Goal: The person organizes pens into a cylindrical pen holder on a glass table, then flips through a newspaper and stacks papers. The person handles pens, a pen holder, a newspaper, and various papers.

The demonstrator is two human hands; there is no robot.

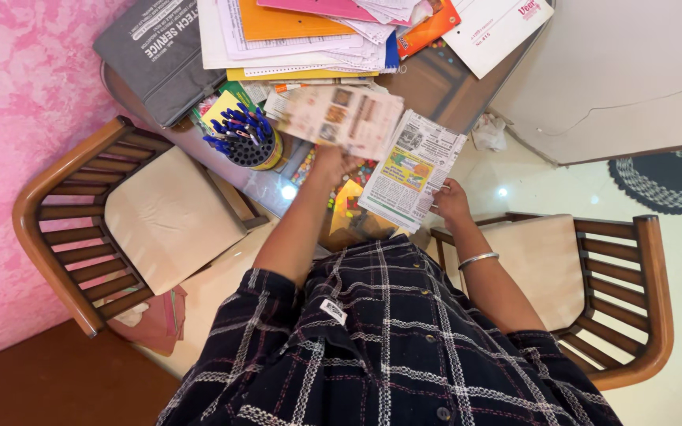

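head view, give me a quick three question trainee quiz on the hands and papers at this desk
1. True or false: the right hand holds a printed newspaper sheet.
2. What fills the round holder beside the left hand? A) blue pens B) scissors C) brushes
3. Fill in: the motion-blurred leaflet is held by the ___ hand.

Key: 1 true; 2 A; 3 left

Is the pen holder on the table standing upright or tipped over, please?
Upright: the round pen holder stands on the table, its blue pens pointing up from its open top.
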